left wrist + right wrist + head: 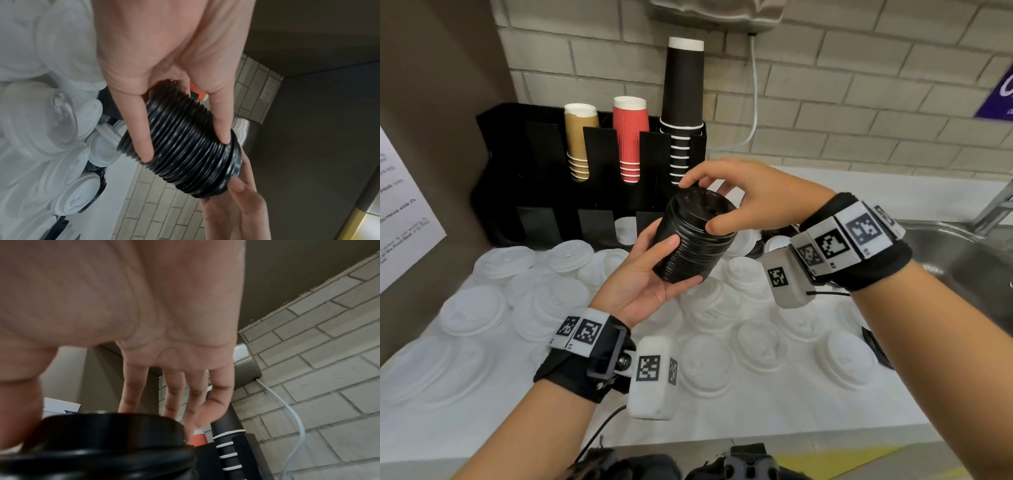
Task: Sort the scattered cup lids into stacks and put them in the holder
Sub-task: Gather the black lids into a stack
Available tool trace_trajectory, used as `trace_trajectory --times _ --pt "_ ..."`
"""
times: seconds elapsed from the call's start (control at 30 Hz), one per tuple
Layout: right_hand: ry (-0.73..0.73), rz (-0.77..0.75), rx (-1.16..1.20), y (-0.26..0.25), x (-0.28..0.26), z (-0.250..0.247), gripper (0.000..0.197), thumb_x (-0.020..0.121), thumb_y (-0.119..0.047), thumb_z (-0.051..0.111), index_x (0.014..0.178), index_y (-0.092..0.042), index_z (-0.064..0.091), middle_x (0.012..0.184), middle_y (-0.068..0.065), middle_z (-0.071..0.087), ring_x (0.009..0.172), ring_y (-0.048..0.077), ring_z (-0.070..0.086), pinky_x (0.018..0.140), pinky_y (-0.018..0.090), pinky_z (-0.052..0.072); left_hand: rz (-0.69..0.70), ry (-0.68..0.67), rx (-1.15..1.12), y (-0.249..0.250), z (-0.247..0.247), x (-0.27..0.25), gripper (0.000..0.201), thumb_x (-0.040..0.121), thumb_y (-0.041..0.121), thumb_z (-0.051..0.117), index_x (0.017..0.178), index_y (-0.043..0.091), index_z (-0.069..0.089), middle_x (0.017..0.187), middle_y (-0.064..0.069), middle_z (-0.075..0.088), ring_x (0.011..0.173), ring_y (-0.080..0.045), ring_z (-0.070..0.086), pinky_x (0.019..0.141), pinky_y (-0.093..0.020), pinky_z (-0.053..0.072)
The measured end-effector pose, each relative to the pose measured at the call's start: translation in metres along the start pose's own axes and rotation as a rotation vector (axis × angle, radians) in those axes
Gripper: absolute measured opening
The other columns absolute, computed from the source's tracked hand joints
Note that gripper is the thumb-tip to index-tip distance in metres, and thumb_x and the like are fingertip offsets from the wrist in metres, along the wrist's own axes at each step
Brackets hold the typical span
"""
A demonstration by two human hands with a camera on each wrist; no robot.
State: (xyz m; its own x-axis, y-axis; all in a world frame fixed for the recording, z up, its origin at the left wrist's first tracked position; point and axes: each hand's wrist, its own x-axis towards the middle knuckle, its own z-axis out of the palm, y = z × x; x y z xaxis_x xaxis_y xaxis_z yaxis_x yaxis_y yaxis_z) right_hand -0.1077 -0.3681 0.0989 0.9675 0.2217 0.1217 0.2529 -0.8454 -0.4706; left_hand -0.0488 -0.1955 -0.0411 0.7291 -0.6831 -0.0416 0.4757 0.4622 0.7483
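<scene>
The white worktop (774, 411) nearest the person is strewn with loose white cup lids (760, 346), some overlapping; a black lid (873, 346) peeks out at the right edge of the spread. Above these white lids the left hand (643, 277) holds a tilted stack of black cup lids (697, 236) off the worktop, thumb curled over its side and fingers wrapped under its lower end. The right hand (750, 198) meets the stack's upper end from the right, its thumb and fingertips pinching the rim of the top lid. Behind the stack, against the brick wall (859, 102), stands the black holder (524, 192): its rear slots carry upturned brown cups (580, 137), red cups (630, 133) and tall black cups (685, 102), and a few white lids sit in a front slot. To the right of the stack lies a steel sink (962, 253).
</scene>
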Motion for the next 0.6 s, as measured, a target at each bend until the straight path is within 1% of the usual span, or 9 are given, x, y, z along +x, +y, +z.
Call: trace_trajectory --times 0.1,0.17,0.2,0.3,0.37,0.4,0.47,0.53,0.6 --pt "0.009 -0.005 -0.036 0.003 0.002 0.001 0.055 0.077 -0.017 0.075 0.126 -0.028 0.053 0.120 0.001 0.051 0.103 0.006 0.050 0.069 0.000 0.041 -0.003 -0.003 -0.025 0.000 0.001 -0.001 0.063 0.074 0.023 0.074 0.134 0.027 0.053 0.124 -0.006 0.067 0.112 -0.030 0.065 0.072 -0.041 0.059" --pt "0.011 0.007 -0.043 0.004 0.002 0.002 0.057 0.076 -0.020 0.077 0.126 -0.028 0.052 0.121 0.002 0.050 0.104 0.008 0.048 0.068 -0.002 0.039 -0.011 -0.004 -0.034 -0.002 0.001 0.000 0.059 0.076 0.023 0.072 0.133 0.028 0.054 0.124 -0.006 0.068 0.113 -0.030 0.065 0.072 -0.041 0.059" --pt "0.008 0.012 -0.035 0.004 0.001 0.003 0.059 0.076 -0.021 0.078 0.128 -0.029 0.051 0.120 -0.001 0.049 0.103 0.005 0.048 0.067 -0.002 0.039 -0.010 -0.001 -0.031 -0.002 0.002 0.000 0.057 0.077 0.023 0.071 0.132 0.028 0.055 0.123 -0.005 0.068 0.112 -0.030 0.065 0.072 -0.041 0.059" --pt "0.023 0.043 0.037 0.004 -0.009 -0.004 0.064 0.076 -0.032 0.077 0.132 -0.033 0.045 0.115 -0.021 0.042 0.103 -0.007 0.045 0.070 -0.001 0.040 -0.005 -0.005 -0.029 -0.002 0.000 0.002 0.046 0.080 0.024 0.068 0.125 0.030 0.060 0.119 -0.003 0.070 0.111 -0.028 0.066 0.072 -0.040 0.059" --pt "0.037 0.097 0.047 0.011 -0.023 -0.012 0.060 0.077 -0.041 0.075 0.129 -0.038 0.045 0.115 -0.023 0.044 0.106 -0.007 0.048 0.072 0.005 0.043 0.015 -0.003 -0.034 0.001 -0.003 0.003 0.036 0.081 0.024 0.065 0.116 0.031 0.066 0.116 -0.002 0.071 0.109 -0.026 0.067 0.071 -0.039 0.059" --pt "0.034 0.149 0.022 0.019 -0.033 -0.016 0.056 0.077 -0.044 0.073 0.127 -0.039 0.047 0.115 -0.021 0.047 0.105 -0.005 0.050 0.072 0.007 0.043 0.014 0.000 -0.043 0.002 -0.004 0.004 0.034 0.081 0.023 0.064 0.114 0.031 0.067 0.116 -0.003 0.072 0.108 -0.026 0.068 0.070 -0.039 0.059" --pt "-0.032 0.299 -0.076 0.039 -0.055 -0.022 0.050 0.078 -0.047 0.071 0.123 -0.040 0.051 0.114 -0.015 0.053 0.102 0.003 0.056 0.077 0.014 0.045 0.020 0.011 -0.051 0.004 -0.006 0.005 0.038 0.081 0.024 0.063 0.118 0.028 0.063 0.118 -0.003 0.071 0.108 -0.026 0.068 0.070 -0.037 0.060" --pt "-0.189 0.482 -0.233 0.065 -0.079 -0.023 0.050 0.079 -0.046 0.070 0.125 -0.036 0.052 0.116 -0.009 0.056 0.102 0.012 0.057 0.085 0.024 0.045 0.029 0.021 -0.045 0.007 -0.007 0.006 0.038 0.080 0.025 0.061 0.119 0.027 0.060 0.122 -0.003 0.069 0.109 -0.025 0.067 0.070 -0.037 0.060" --pt "-0.383 0.683 -0.351 0.092 -0.102 -0.018 0.057 0.080 -0.049 0.069 0.130 -0.033 0.049 0.124 -0.007 0.054 0.107 0.014 0.053 0.091 0.027 0.040 0.043 0.024 -0.029 0.009 -0.006 0.007 0.032 0.081 0.026 0.060 0.113 0.028 0.061 0.125 -0.003 0.067 0.110 -0.025 0.067 0.071 -0.036 0.060"
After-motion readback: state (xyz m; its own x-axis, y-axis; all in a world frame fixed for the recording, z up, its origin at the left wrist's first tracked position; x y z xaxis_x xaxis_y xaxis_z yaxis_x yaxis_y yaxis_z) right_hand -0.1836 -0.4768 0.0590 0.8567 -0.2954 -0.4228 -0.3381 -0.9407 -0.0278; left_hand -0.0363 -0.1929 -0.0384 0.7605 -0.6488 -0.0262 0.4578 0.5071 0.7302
